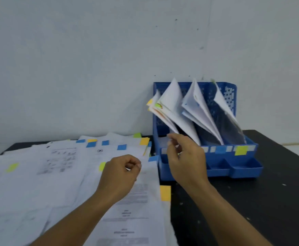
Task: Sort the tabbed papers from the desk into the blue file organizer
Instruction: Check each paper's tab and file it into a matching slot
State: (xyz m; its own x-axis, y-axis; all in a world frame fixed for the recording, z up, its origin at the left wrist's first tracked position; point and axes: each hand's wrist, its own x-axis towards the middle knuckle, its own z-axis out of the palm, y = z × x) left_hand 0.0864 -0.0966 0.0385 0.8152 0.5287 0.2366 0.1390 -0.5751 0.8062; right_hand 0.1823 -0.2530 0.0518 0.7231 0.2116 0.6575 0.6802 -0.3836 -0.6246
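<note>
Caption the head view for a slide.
Both hands hover over tabbed papers beside a part-filled blue file organizer.

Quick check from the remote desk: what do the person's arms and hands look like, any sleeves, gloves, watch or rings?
Both forearms are bare as far as the frame shows, with no sleeves in view. The left hand and right hand wear no gloves. No watch, bracelet or ring shows on either, though the picture is slightly blurred.
</note>
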